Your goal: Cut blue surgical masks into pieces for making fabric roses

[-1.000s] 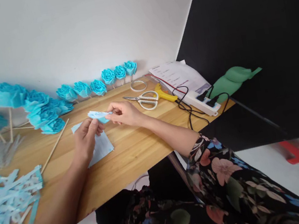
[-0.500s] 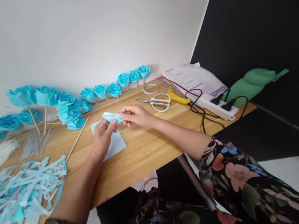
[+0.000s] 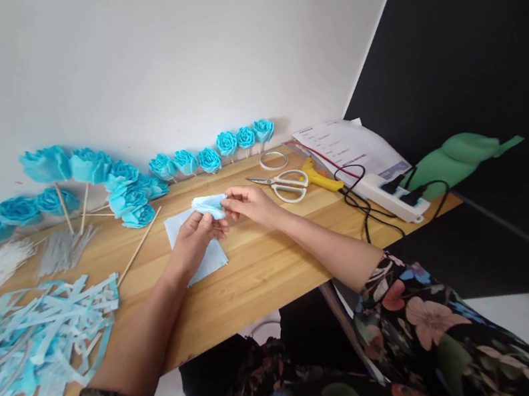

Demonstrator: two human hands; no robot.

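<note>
A gathered piece of light-blue, white-edged material [image 3: 210, 206] is pinched between my two hands just above the table. My left hand [image 3: 198, 231] grips its lower left side, thumb on top. The fingers of my right hand [image 3: 248, 206] close on its right end. Beneath my left hand lies a flat pale-blue sheet [image 3: 208, 262], partly covered by that hand. A thin wooden stick [image 3: 139, 246] rests left of the sheet. White-handled scissors [image 3: 285, 185] lie open beyond my right hand.
Blue flowers [image 3: 126, 193] line the wall, some on sticks. Light-blue strips [image 3: 40, 343] heap at left near grey thin sticks [image 3: 63, 250]. At right are a yellow glue gun [image 3: 320, 177], a roll of tape [image 3: 273, 159], a power strip [image 3: 391, 196] with black cables, papers [image 3: 347, 143] and a green bag [image 3: 455, 159].
The blue material looks more bunched and opened out between my fingers, and my left hand has come closer under it. The whole view has shifted slightly.
</note>
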